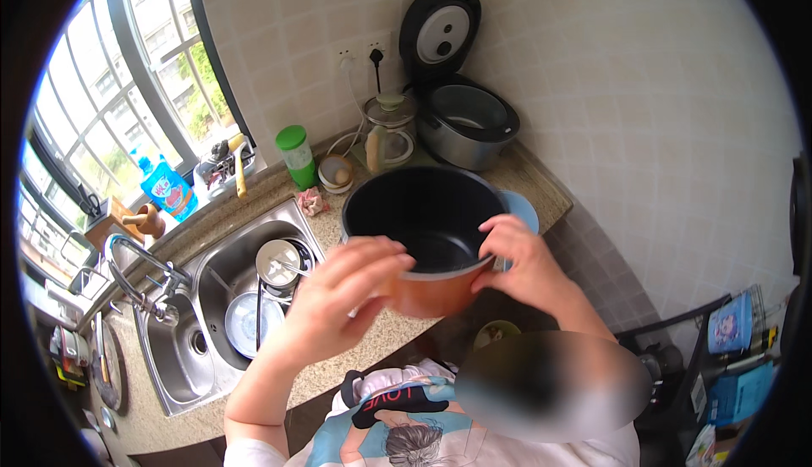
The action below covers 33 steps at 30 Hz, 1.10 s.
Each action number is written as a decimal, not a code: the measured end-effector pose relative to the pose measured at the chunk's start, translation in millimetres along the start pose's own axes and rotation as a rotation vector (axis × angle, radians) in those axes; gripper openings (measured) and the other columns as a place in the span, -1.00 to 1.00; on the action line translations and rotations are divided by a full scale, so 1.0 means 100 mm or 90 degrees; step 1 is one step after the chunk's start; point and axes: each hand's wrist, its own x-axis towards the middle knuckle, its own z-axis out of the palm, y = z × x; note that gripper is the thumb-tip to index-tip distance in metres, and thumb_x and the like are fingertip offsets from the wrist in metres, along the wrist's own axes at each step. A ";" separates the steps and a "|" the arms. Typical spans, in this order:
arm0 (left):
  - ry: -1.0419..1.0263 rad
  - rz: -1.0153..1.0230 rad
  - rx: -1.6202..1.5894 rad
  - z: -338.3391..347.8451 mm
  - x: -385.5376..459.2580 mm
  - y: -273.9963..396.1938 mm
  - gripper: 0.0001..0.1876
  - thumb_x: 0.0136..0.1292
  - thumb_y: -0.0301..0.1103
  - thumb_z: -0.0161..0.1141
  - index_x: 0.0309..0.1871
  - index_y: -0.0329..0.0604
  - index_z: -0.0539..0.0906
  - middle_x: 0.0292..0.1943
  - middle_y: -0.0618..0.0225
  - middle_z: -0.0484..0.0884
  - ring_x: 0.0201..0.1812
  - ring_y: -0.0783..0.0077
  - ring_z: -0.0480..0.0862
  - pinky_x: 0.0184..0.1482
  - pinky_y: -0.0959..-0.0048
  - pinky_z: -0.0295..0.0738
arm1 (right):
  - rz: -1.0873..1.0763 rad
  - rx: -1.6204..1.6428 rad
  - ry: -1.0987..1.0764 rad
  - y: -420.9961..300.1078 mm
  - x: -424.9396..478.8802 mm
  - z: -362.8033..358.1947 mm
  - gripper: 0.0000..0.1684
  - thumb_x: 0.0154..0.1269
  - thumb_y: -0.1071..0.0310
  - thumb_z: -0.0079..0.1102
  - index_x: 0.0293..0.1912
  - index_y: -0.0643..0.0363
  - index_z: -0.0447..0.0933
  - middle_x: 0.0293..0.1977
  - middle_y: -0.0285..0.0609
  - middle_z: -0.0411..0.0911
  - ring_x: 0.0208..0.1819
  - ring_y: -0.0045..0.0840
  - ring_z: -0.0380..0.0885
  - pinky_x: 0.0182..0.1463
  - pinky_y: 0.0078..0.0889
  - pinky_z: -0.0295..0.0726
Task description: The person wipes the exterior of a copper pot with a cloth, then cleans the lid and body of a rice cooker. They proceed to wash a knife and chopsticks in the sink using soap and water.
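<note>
An inner pot of a rice cooker (431, 292), copper-orange outside with a dark non-stick inside, is held before me over the counter's front edge. It tilts so that its opening faces away from me, and no food shows inside. My right hand (523, 254) pinches the near right rim, fingers inside and thumb outside. My left hand (346, 289) is on the near left rim, fingertips over the edge and thumb lower against the outer wall. Behind the pot stands the rice cooker (466, 143) with its lid (441, 26) raised.
A double steel sink (209, 276) at left holds bowls, a plate (254, 324) and chopsticks. A glass kettle (390, 127), green-lidded container (296, 156) and crumpled tissue (313, 202) stand along the back. A light-blue round item (521, 210) is partly hidden behind the pot. A bin (497, 334) is below.
</note>
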 end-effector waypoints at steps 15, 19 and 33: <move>0.345 -0.638 -0.315 0.43 -0.94 -0.46 -0.77 0.26 -0.57 0.07 -0.01 -0.31 0.51 -0.25 0.29 0.64 -0.20 0.53 0.62 -0.14 0.61 0.49 | 0.071 -0.267 0.326 2.45 1.47 -0.55 -0.57 -0.31 0.35 0.49 -0.38 0.28 0.49 -0.41 -0.11 0.49 -0.17 -0.20 0.38 -0.10 -0.24 0.41; 0.327 -0.676 -0.286 0.63 -0.91 -0.42 -0.78 0.26 -0.57 0.09 -0.02 -0.32 0.52 -0.26 0.27 0.65 -0.21 0.54 0.62 -0.14 0.59 0.48 | 0.104 -0.287 0.354 2.85 1.64 -0.37 -0.57 -0.28 0.31 0.48 -0.37 0.25 0.50 -0.39 -0.14 0.50 -0.17 -0.22 0.40 -0.10 -0.25 0.43; 0.279 -0.778 -0.233 1.04 -0.87 -0.34 -0.78 0.29 -0.49 0.08 -0.02 -0.30 0.52 -0.26 0.29 0.65 -0.20 0.51 0.64 -0.18 0.57 0.51 | 0.111 -0.306 0.284 3.18 1.82 -0.02 -0.58 -0.24 0.25 0.45 -0.33 0.18 0.51 -0.34 -0.24 0.49 -0.13 -0.28 0.41 -0.12 -0.26 0.50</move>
